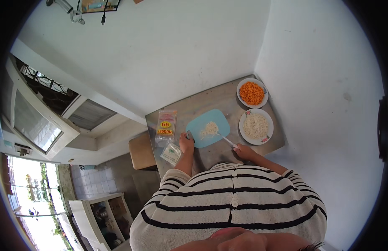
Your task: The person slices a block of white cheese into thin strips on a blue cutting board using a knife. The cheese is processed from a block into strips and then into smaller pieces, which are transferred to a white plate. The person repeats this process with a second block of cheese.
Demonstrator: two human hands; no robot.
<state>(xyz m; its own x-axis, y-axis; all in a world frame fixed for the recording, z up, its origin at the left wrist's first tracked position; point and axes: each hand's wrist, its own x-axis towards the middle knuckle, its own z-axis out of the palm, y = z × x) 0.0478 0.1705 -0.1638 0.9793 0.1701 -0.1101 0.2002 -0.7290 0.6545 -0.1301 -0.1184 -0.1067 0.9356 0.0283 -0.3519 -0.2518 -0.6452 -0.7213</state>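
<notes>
A light blue cutting board (194,125) lies on the metal-topped table before me. Finely chopped pale food (211,128) is heaped near its middle, with loose bits spread towards the near side. My left hand (186,144) grips the board's left near corner, beside a dark slot or strip. In my right hand (245,152) is the handle of a slim pale utensil, likely a knife (226,140). Its far end touches the right side of the heap; the blade is too small to make out clearly.
On the right stand a floral plate of pale chopped food (256,126) and a bowl of chopped orange food (251,93). Left of the board lie a printed plastic packet (166,123) and a clear-wrapped packet (172,153). Walls border the table's far and right sides; a stool (143,151) stands left.
</notes>
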